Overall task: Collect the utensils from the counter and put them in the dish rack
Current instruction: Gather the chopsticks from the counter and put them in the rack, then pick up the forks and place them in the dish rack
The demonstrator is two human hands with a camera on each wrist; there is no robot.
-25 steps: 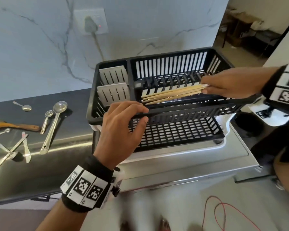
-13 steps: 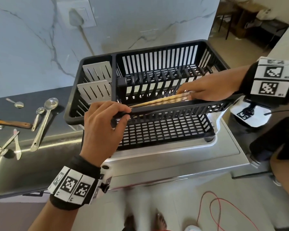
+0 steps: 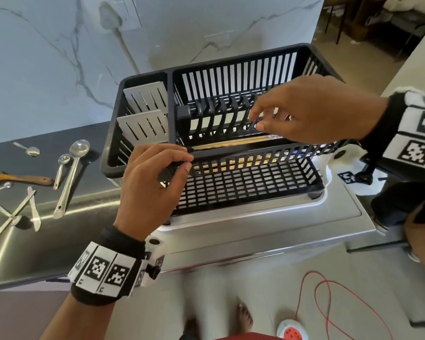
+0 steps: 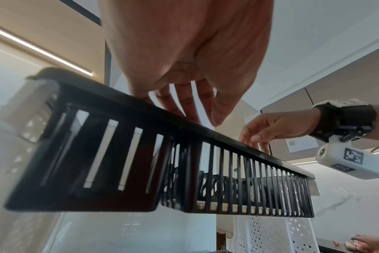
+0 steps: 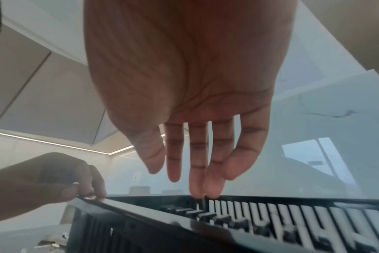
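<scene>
In the head view, the front rim of the black dish rack (image 3: 255, 153) was gripped by the left hand (image 3: 152, 182), fingers curled over the edge and thumb pressed beneath. The right hand (image 3: 312, 109) was held above the rack's plate slots, fingers loosely spread and nothing held in them. A bundle of wooden chopsticks (image 3: 233, 143) was seen lying inside the rack along its front wall. On the steel counter (image 3: 35, 241) to the left, well apart from the rack, a ladle (image 3: 70, 175), several small spoons (image 3: 62, 168), a wooden spoon (image 3: 15, 177) and some knives (image 3: 33, 209) were left lying.

In the left wrist view, the rack (image 4: 141, 154) was seen from below, with the left hand's fingers (image 4: 175, 102) hooked on its rim and the right hand (image 4: 277, 126) poised over the far end.

In the right wrist view, the right hand's fingers (image 5: 197, 162) were stretched out and relaxed, their tips just at the rack's dividers (image 5: 206, 212), though contact could not be told. The left hand (image 5: 54, 179) was seen clamped on the rim.
</scene>
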